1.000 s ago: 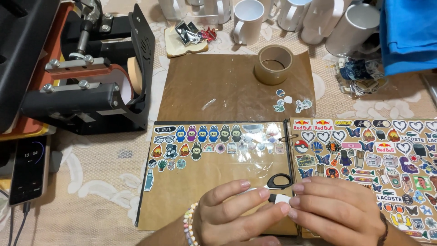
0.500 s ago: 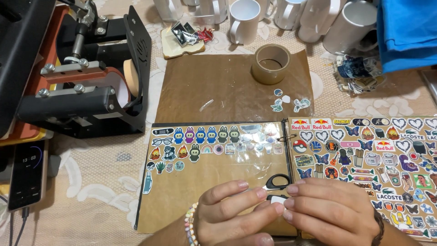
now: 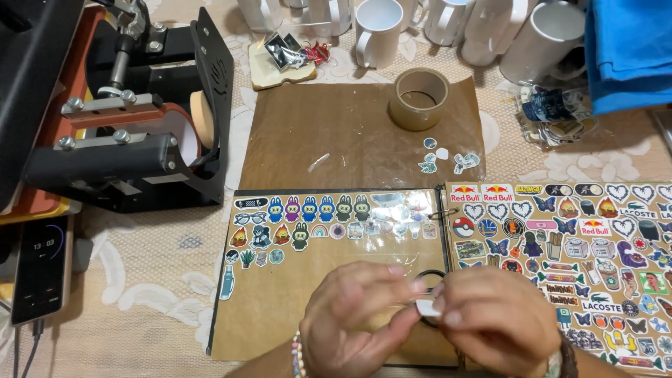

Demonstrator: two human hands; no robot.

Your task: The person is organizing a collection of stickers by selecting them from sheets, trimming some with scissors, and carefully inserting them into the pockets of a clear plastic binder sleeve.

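Head view: the left hand (image 3: 360, 318) and the right hand (image 3: 493, 322) meet at the near edge of the scene, fingertips pressed together on a small white sticker piece (image 3: 427, 308). Both hands pinch it narrowly, the left thumb and forefinger from the left and the right fingertips from the right; what the piece shows cannot be told. The piece sits just above the gutter of an open sticker binder (image 3: 280, 308), beside a black binder ring (image 3: 430, 276) that the fingers partly hide. A beaded bracelet (image 3: 299, 353) circles the left wrist.

The binder's left page carries rows of small cartoon figure stickers along its far edge and is otherwise brown. The right page (image 3: 560, 266) is packed with hearts, butterflies and logos.

Farther off lies a brown paper sheet (image 3: 336, 133) with a roll of brown packing tape (image 3: 418, 98) on it and a few loose stickers (image 3: 444, 159) near its right side. White mugs (image 3: 374, 31) stand along the far edge. A black mug heat press (image 3: 133, 133) stands at far left, with a phone (image 3: 40, 269) near it. Blue cloth (image 3: 626, 52) lies far right.
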